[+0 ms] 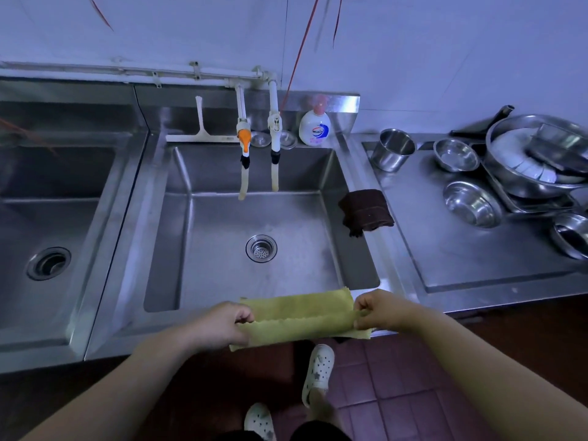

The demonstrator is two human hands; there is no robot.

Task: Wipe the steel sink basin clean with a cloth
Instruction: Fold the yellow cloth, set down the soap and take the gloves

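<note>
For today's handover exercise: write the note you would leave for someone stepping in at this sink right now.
Left hand and right hand each pinch one end of the yellow-green cloth, folded lengthwise and stretched over the sink's front rim.
Middle basin holds nothing but its drain strainer; a dark cloth lies on its right rim.
Done: cloth folded.
Left: cloth has not touched the basin; wipe floor and walls.

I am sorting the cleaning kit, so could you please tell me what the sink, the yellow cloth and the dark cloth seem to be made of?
Sink: brushed steel, dull grey sheen with soft reflections.
Yellow cloth: thin soft fabric, perhaps microfibre; it folds limply.
Dark cloth: thicker, towel-like, probably terry; fuzzy edges.
</note>
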